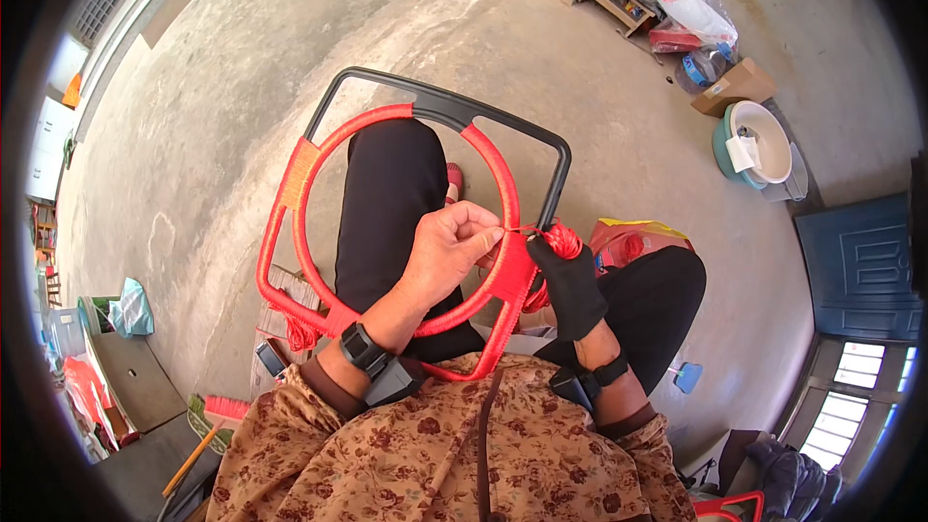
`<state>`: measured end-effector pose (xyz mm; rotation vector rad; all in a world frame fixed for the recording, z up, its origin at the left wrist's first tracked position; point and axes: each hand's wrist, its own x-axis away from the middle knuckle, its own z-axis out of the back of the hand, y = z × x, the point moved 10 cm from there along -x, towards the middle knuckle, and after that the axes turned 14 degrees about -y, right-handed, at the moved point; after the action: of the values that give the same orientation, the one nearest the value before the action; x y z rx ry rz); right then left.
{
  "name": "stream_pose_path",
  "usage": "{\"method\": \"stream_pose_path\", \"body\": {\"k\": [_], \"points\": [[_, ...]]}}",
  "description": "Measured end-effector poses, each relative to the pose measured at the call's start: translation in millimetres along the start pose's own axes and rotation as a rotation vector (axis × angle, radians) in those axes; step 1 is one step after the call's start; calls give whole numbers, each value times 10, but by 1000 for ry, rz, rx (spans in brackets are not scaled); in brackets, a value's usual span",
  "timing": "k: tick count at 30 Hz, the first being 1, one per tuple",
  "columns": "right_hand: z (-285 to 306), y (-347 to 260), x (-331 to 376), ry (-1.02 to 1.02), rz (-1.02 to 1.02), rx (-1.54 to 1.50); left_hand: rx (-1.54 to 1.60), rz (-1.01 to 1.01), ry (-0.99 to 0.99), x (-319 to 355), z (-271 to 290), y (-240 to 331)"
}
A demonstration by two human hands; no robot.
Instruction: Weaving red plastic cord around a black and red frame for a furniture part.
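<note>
Across my lap lies a frame (559, 169) with a round ring set inside it, bare black along its far side and wound with red cord elsewhere. One stretch at the far left of the winding (300, 174) looks orange. My bare left hand (445, 246) reaches over the ring and pinches a red cord (522, 229) against its right side. Beside the frame's right edge, my right hand (570, 292), in a black glove, is closed at a bundle of red cord (564, 241). The gloved fingertips are partly hidden.
A red and yellow bag (643, 237) sits by my right knee. More red cord (301, 333) hangs at the frame's near left. Basins (764, 140), a cardboard box (737, 87) and a small wooden shelf (619, 2) line the right wall. A broom (224, 410) is at the lower left.
</note>
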<state>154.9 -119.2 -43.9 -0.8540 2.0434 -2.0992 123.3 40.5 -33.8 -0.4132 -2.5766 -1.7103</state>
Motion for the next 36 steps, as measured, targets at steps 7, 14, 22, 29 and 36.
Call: {"method": "stream_pose_path", "body": {"k": [7,14,22,29,36], "points": [[-33,34,-13,-16,-13,-17,-124,-79,82,84,-13,124],[-51,33,-16,-14,-18,-28,-158,-109,127,113,11,158],[-22,142,-47,14,-33,-44,-309,-150,21,29,-20,224],[-10,190,-63,-16,-44,-43,-370,-98,33,43,-30,216],[-58,72,-84,-40,-38,-2,-201,-106,136,70,66,151]]}}
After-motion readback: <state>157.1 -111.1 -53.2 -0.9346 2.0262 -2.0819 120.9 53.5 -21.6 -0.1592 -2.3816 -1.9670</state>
